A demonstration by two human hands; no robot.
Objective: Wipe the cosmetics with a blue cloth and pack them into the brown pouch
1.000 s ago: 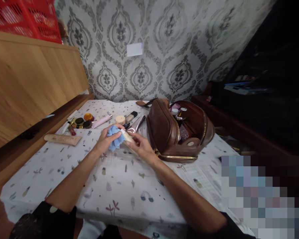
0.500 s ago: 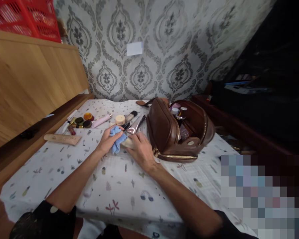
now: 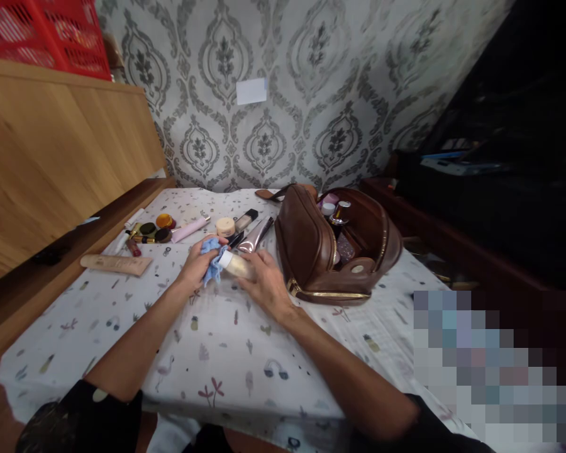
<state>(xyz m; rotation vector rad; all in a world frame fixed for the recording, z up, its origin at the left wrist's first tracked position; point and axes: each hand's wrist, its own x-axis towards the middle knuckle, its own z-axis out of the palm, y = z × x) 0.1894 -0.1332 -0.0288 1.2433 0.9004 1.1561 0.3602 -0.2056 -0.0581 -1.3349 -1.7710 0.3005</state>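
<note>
My left hand (image 3: pixel 197 265) is closed around a crumpled blue cloth (image 3: pixel 212 272), which touches the white-capped end of a small bottle (image 3: pixel 238 265). The bottle has a pale, cream-coloured body, and my right hand (image 3: pixel 268 283) grips its other end, covering part of it. Just beyond my hands lie a silvery tube with a dark cap (image 3: pixel 256 236), a round cream jar (image 3: pixel 225 226) and a black-capped bottle (image 3: pixel 246 220). To the right stands a brown cosmetic bag (image 3: pixel 306 239), unzipped, with several cosmetics inside.
On the left of the patterned cloth (image 3: pixel 236 352) lie a beige tube (image 3: pixel 116 264), a pink tube (image 3: pixel 190 229), an orange-lidded jar (image 3: pixel 165 221) and several small items. A wooden cabinet (image 3: pixel 66 126) borders the left, below a red basket (image 3: pixel 70 38). Patterned wallpaper covers the back.
The blue cloth has shifted slightly left off the bottle's end, so its white cap and more of its body now show. The bag and laid-out cosmetics stay in place.
</note>
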